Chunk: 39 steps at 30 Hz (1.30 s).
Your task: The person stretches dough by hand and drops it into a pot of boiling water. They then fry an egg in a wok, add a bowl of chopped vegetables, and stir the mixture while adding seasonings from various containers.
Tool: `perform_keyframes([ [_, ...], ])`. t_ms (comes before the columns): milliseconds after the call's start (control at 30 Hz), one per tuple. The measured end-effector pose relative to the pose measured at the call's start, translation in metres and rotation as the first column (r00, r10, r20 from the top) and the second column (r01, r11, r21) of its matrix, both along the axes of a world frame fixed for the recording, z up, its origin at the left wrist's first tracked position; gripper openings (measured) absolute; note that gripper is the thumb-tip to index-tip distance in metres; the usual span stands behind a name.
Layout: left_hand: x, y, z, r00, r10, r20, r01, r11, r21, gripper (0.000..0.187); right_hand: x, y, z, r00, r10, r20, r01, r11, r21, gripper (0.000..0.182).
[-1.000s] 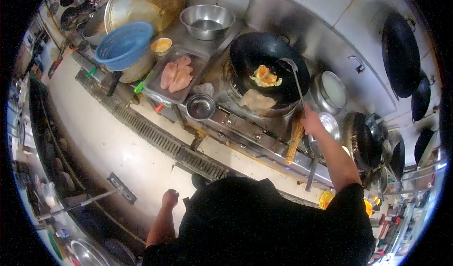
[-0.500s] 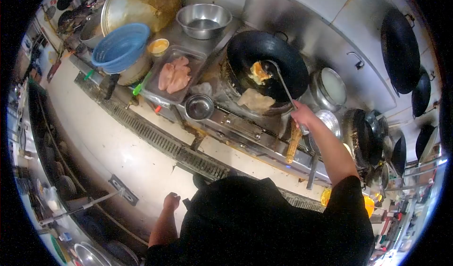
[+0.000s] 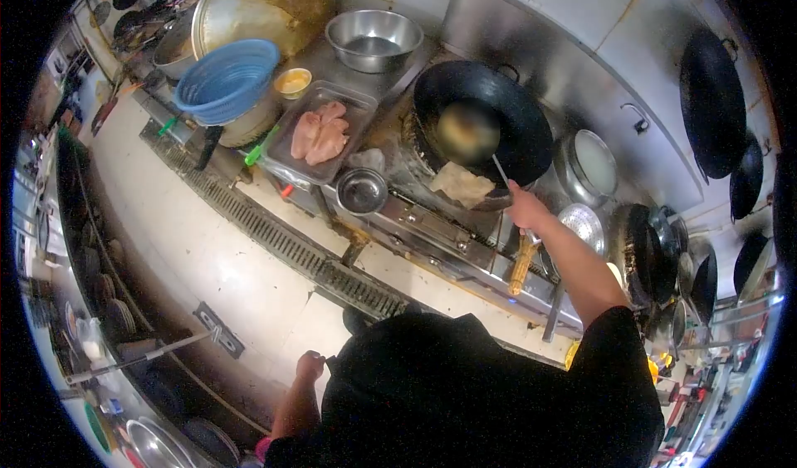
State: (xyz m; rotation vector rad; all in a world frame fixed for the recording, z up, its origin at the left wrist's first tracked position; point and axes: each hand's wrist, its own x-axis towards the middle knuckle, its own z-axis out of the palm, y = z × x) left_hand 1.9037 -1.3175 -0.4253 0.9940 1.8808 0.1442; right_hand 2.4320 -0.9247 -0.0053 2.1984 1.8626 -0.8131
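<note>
My right hand (image 3: 526,208) is wrapped round the handle of a metal ladle (image 3: 501,170), which reaches into a black wok (image 3: 525,128). The food inside the wok is blurred, and the ladle's head cannot be made out. A folded cloth (image 3: 462,185) lies over the wok's near rim. Just below my right hand is a wooden handle (image 3: 522,266). My left hand (image 3: 310,366) hangs low beside my body, away from the stove, with its fingers curled; whether they hold anything is too small to tell.
Left of the wok are a tray of raw meat (image 3: 319,134), a small metal bowl (image 3: 362,191), a blue basket (image 3: 226,82), a cup of yellow stuff (image 3: 292,83) and a steel basin (image 3: 374,41). On the right stand a pot (image 3: 591,163) and a perforated ladle (image 3: 583,227).
My right hand has moved slightly toward the wok, and the ladle reaches lower in it. The food is now blurred. The whole view has shifted a little.
</note>
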Motion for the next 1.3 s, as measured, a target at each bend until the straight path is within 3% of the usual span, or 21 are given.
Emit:
perform_keyframes([
  [67,0.010,0.010,0.047,0.947,-0.262,-0.186,0.243,0.963,-0.121,0.033,0.000,-0.004,-0.003,0.997,0.008,0.072,-0.007,1.000,-0.016,0.070],
  [100,0.010,0.011,0.055,0.946,-0.266,-0.187,0.246,0.962,-0.121,0.033,-0.002,-0.001,-0.008,0.992,0.042,0.123,-0.039,0.999,-0.026,0.070],
  [167,0.010,0.015,0.070,0.932,-0.271,-0.240,0.298,0.951,0.080,0.034,-0.003,-0.002,-0.015,0.982,0.078,0.170,-0.073,0.997,-0.035,0.070],
  [200,0.002,0.016,0.051,0.932,-0.270,-0.241,0.296,0.952,0.079,0.034,-0.006,-0.010,-0.014,0.966,0.143,0.217,-0.148,0.989,0.009,0.071],
  [267,-0.020,0.010,0.002,0.852,-0.440,-0.284,0.494,0.855,0.159,0.035,-0.006,-0.016,-0.016,0.943,0.201,0.263,-0.220,0.974,0.044,0.072],
  [300,-0.004,0.023,0.048,0.970,-0.189,-0.156,0.200,0.978,0.061,0.034,-0.003,-0.015,-0.018,0.928,0.197,0.318,-0.216,0.976,0.027,0.074],
  [533,-0.003,0.039,0.037,0.938,-0.285,-0.199,0.316,0.937,0.146,0.036,-0.007,-0.041,0.015,0.856,0.316,0.409,-0.294,0.949,-0.117,0.077],
  [600,0.005,0.042,0.048,0.963,-0.228,-0.146,0.232,0.972,0.017,0.036,0.006,-0.037,0.005,0.856,0.302,0.419,-0.301,0.951,-0.070,0.077],
  [667,0.005,0.045,0.051,0.942,-0.292,-0.166,0.291,0.956,-0.028,0.036,0.013,-0.035,-0.001,0.855,0.295,0.426,-0.322,0.947,-0.010,0.077],
  [733,0.009,0.047,0.059,0.923,-0.342,-0.175,0.334,0.939,-0.078,0.036,0.002,-0.045,0.017,0.838,0.330,0.434,-0.311,0.943,-0.116,0.075],
  [800,0.012,0.050,0.079,0.962,-0.224,-0.157,0.234,0.971,0.052,0.037,0.007,-0.054,0.015,0.809,0.354,0.469,-0.338,0.933,-0.120,0.073],
  [900,-0.022,0.019,-0.031,0.960,0.217,0.177,-0.214,0.976,-0.036,0.035,0.018,-0.057,0.011,0.785,0.356,0.507,-0.347,0.931,-0.117,0.070],
  [933,-0.016,0.029,-0.006,0.960,0.216,0.177,-0.214,0.976,-0.030,0.035,0.016,-0.053,0.014,0.783,0.352,0.514,-0.347,0.932,-0.109,0.068],
  [967,-0.011,0.038,0.020,1.000,-0.013,0.011,0.013,1.000,-0.028,0.035,0.014,-0.055,0.019,0.781,0.353,0.515,-0.352,0.930,-0.103,0.068],
  [1000,-0.008,0.046,0.050,0.958,-0.246,-0.151,0.237,0.969,-0.070,0.035,0.006,-0.064,0.034,0.777,0.365,0.513,-0.349,0.928,-0.131,0.068],
  [1033,-0.010,0.051,0.063,0.958,-0.244,-0.151,0.236,0.969,-0.070,0.035,0.002,-0.073,0.042,0.774,0.375,0.511,-0.343,0.926,-0.159,0.067],
  [1100,-0.009,0.056,0.076,0.967,-0.195,-0.164,0.212,0.973,0.095,0.034,0.006,-0.090,0.044,0.749,0.381,0.542,-0.340,0.923,-0.178,0.069],
  [1133,-0.007,0.057,0.078,0.967,-0.197,-0.161,0.214,0.972,0.094,0.034,0.009,-0.095,0.044,0.726,0.385,0.570,-0.334,0.922,-0.197,0.070],
  [1200,-0.004,0.063,0.080,0.931,-0.264,-0.254,0.250,0.964,-0.085,0.034,0.019,-0.086,0.033,0.751,0.375,0.544,-0.357,0.923,-0.143,0.073],
  [1300,-0.009,0.052,0.055,0.906,-0.360,-0.224,0.371,0.928,0.007,0.034,0.040,-0.057,0.000,0.802,0.355,0.481,-0.379,0.924,-0.051,0.076],
])
